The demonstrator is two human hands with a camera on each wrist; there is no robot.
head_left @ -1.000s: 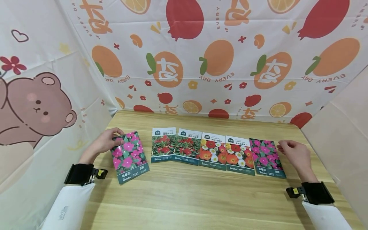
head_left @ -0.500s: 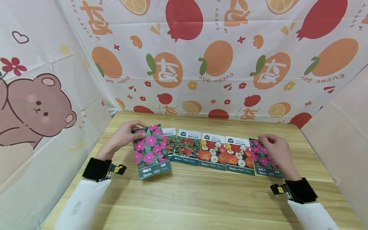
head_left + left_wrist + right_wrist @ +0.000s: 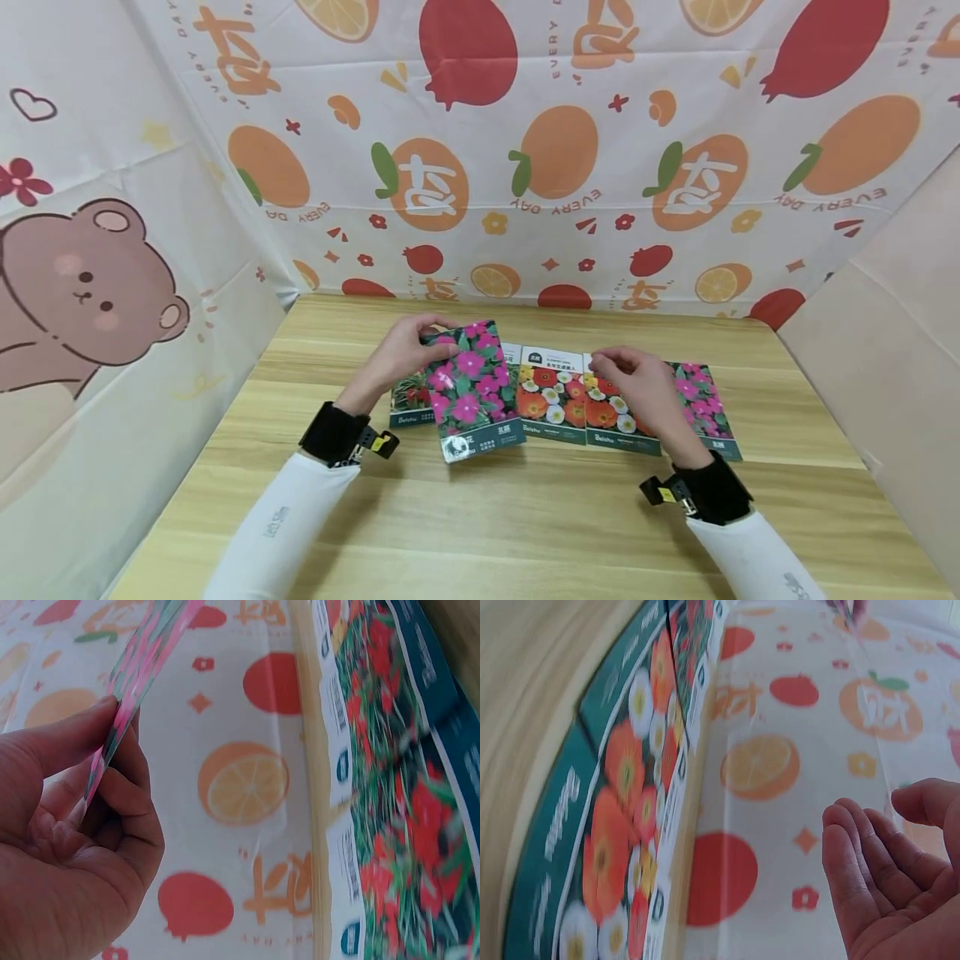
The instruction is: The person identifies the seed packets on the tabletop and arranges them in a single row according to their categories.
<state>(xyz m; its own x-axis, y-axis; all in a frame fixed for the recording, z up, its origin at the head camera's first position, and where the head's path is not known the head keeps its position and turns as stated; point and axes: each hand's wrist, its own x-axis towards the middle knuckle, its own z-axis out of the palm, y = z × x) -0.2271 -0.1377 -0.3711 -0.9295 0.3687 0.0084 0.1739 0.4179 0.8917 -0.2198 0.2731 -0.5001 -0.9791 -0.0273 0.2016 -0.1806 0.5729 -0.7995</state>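
Observation:
My left hand (image 3: 401,358) pinches a seed packet with pink flowers (image 3: 477,387) between thumb and fingers. It is raised, hiding parts of two red-flower packets, one on the left (image 3: 410,404) and the other (image 3: 513,354) beside it. In the left wrist view the held packet (image 3: 142,682) appears nearly edge-on. Over the row hovers my right hand (image 3: 651,392), its fingers loosely bent around nothing, partly covering one poppy packet (image 3: 606,415). The right wrist view shows the thumb apart from the fingers (image 3: 847,862). Another poppy packet (image 3: 552,404) lies just left of it.
At the row's right end lies a second pink-flower packet (image 3: 703,400), partly behind my right hand. The wooden table (image 3: 525,525) backs onto a fruit-printed cloth (image 3: 487,175). A bear-printed cloth (image 3: 90,292) hangs at the left, a plain one (image 3: 907,333) at the right.
My left hand has carried the pink-flower packet rightward, from the table's left side to in front of the red-flower packets. My right hand has moved left, from beside the far-right packet to above the poppies.

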